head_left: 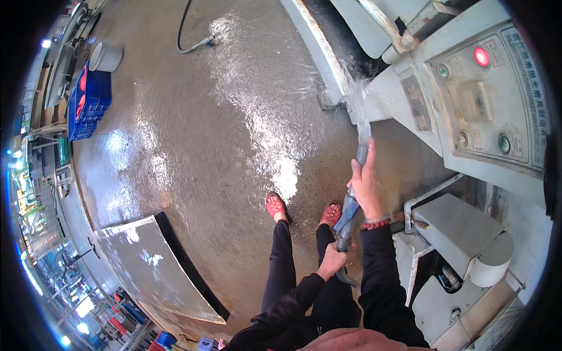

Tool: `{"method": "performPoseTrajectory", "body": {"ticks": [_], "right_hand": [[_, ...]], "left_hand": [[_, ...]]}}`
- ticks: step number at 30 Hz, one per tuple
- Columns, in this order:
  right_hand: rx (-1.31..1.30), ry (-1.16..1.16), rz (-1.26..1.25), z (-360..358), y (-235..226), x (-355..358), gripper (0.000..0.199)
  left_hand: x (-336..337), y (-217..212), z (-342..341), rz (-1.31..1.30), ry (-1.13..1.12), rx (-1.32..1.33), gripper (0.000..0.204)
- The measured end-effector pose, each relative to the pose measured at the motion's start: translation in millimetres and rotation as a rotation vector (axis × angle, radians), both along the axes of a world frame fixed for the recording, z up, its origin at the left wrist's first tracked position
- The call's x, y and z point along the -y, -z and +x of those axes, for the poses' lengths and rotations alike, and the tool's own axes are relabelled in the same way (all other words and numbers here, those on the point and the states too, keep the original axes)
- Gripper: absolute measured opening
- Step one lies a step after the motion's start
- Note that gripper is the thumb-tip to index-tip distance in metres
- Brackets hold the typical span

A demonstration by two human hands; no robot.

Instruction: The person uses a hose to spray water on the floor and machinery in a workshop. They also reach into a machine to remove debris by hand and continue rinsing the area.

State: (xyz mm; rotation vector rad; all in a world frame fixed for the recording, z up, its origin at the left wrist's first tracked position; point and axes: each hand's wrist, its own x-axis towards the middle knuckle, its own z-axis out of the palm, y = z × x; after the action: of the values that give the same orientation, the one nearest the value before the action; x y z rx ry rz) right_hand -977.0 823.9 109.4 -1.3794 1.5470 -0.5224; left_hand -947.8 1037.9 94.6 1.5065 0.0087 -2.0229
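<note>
Pink cloth (pixel 351 340) is showing; left hand (pixel 333 261) and right hand (pixel 365 186) are gripping the hose (pixel 348 212), ideally keeping spray (pixel 363 114) off the panel (pixel 490 153)

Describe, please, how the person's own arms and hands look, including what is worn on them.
The sleeves are long and black. The right hand is ungloved, with a red beaded bracelet behind it; the left hand is also ungloved.

A wet, brownish-grey floor (pixel 193 134) glistens, with bright lights (pixel 86 306) beyond, at left.
</note>
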Motion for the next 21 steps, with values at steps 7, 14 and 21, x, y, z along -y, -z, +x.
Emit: {"method": "performPoseTrajectory", "body": {"ticks": [7, 14, 21], "right_hand": [[0.030, 0.006, 0.076, -14, 44, -18, 0.069], [0.179, 0.001, 0.472, 17, 145, -68, 0.074], [0.177, 0.446, 0.542, -100, 240, -147, 0.073]], "left_hand": [[-9, 2, -5, 0.075, -0.036, -0.007, 0.015], [-50, 33, -4, 0.316, -0.158, 0.193, 0.005], [-62, 34, -30, 0.434, 0.276, 0.094, 0.005]]}}
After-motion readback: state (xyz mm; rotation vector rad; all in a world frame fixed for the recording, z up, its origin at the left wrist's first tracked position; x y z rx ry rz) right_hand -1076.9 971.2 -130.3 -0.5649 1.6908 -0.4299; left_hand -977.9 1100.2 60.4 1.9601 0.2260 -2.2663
